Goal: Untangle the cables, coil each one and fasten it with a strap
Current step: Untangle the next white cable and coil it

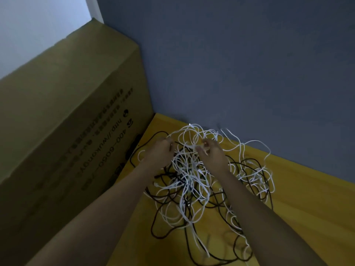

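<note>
Both my arms reach out over the yellow worktop [299,189], and my hands are up in the far part of a big tangle of cables [192,181]. The heap is a mix of white cables [184,204] and black cables [159,229], looped through one another and spread from near the blue-grey wall [240,64] down toward me, with loose loops trailing off to the right.

My left hand [160,153] has its fingers curled in around white strands at the upper left of the heap; I can see a loop rising from it. My right hand [212,153] is curled as well, its fingertips pinching white cable just across from the left, so a short run of white strands stretches between the two hands. Both hands hold the strands lifted a little above the rest of the pile.

To my left a large cardboard box [67,121] with dark printed lettering stands against the wall, its lower corner just beside the edge of the tangle.
</note>
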The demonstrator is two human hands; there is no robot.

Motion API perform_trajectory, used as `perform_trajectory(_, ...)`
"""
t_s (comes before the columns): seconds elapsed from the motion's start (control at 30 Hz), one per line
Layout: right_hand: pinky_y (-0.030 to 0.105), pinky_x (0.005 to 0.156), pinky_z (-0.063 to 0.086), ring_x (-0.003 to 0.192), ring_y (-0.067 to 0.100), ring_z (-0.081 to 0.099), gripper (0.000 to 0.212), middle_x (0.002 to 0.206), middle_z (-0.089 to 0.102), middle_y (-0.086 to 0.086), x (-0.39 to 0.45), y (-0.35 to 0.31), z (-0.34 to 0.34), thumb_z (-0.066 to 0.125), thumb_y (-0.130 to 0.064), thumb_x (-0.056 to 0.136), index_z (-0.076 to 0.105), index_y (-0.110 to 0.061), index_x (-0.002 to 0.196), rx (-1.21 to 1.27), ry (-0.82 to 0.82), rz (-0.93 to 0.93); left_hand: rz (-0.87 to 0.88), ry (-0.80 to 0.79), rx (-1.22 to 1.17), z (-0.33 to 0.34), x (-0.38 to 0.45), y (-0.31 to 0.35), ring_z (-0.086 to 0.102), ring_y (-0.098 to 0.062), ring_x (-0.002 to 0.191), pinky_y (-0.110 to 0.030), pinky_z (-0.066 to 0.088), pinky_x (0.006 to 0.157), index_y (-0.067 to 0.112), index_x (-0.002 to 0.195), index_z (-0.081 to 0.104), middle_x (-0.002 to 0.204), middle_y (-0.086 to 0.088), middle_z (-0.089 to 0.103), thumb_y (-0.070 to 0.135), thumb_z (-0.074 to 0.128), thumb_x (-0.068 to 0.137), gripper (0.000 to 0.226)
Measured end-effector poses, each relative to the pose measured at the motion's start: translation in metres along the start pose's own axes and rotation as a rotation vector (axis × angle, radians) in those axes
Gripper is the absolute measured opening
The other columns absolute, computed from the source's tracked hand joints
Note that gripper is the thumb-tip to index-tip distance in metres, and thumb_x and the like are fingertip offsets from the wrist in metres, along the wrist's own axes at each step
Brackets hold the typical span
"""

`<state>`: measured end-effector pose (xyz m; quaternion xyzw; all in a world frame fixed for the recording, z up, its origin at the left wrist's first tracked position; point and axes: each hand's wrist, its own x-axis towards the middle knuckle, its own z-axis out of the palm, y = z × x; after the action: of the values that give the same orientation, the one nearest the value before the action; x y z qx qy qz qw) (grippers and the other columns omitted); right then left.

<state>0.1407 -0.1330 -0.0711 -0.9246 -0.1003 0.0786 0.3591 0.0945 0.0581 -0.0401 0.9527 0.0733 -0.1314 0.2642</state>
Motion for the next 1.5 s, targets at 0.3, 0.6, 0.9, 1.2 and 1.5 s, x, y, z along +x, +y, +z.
perform_trajectory(0.3, 0.028, 0.061, 0.036, 0.066, 0.024, 0.054, 0.027, 0.069, 0.054, 0.007, 0.004, -0.038, 0.028, 0.049, -0.024, 0.100, 0.065, -0.004, 0.092, 0.093, -0.101, 0.222, 0.113, -0.083, -0.068, -0.014, 0.022, -0.029, 0.055, -0.028, 0.094, -0.045, 0.051, 0.079, 0.012, 0.120, 0.054, 0.116, -0.006, 0.052, 0.029, 0.042, 0.102, 0.028)
perform_trajectory(0.6, 0.017, 0.067, 0.048, 0.071, 0.004, 0.062, 0.015, 0.078, 0.066, 0.001, -0.040, -0.047, -0.052, 0.054, -0.017, 0.097, 0.068, -0.012, 0.103, 0.476, 0.497, 0.203, 0.289, -0.167, -0.275, -0.020, 0.020, -0.002, 0.058, -0.020, 0.108, -0.032, 0.049, 0.087, 0.016, 0.125, 0.056, 0.121, -0.003, 0.059, 0.027, 0.051, 0.099, 0.030)
perform_trajectory(0.9, 0.029, 0.063, 0.038, 0.084, 0.033, 0.059, 0.022, 0.089, 0.061, 0.015, -0.077, 0.005, -0.047, 0.058, -0.017, 0.095, 0.072, -0.006, 0.108, -0.027, 0.231, 0.310, 0.319, -0.096, -0.091, -0.005, 0.043, 0.017, 0.030, -0.027, 0.135, -0.042, 0.033, 0.109, 0.019, 0.143, 0.036, 0.145, -0.009, 0.032, 0.036, 0.059, 0.093, 0.058)
perform_trajectory(1.2, 0.028, 0.074, 0.049, 0.095, 0.010, 0.061, 0.044, 0.105, 0.065, -0.007, -0.070, 0.000, -0.048, 0.065, -0.026, 0.090, 0.047, -0.024, 0.130, 0.356, 0.296, 0.362, 0.224, -0.241, -0.040, 0.022, 0.040, 0.016, 0.055, -0.022, 0.090, -0.031, 0.043, 0.072, 0.011, 0.120, 0.053, 0.119, -0.009, 0.053, 0.022, 0.054, 0.098, 0.024)
perform_trajectory(1.5, 0.029, 0.068, 0.047, 0.096, 0.024, 0.061, 0.029, 0.118, 0.063, 0.007, -0.071, 0.022, -0.023, 0.051, -0.007, 0.094, 0.062, -0.019, 0.117, -0.239, -0.049, 0.226, 0.297, -0.016, -0.355, -0.018, 0.032, 0.013, 0.059, -0.019, 0.090, -0.033, 0.047, 0.078, 0.009, 0.107, 0.070, 0.099, -0.004, 0.064, 0.018, 0.060, 0.094, 0.019)
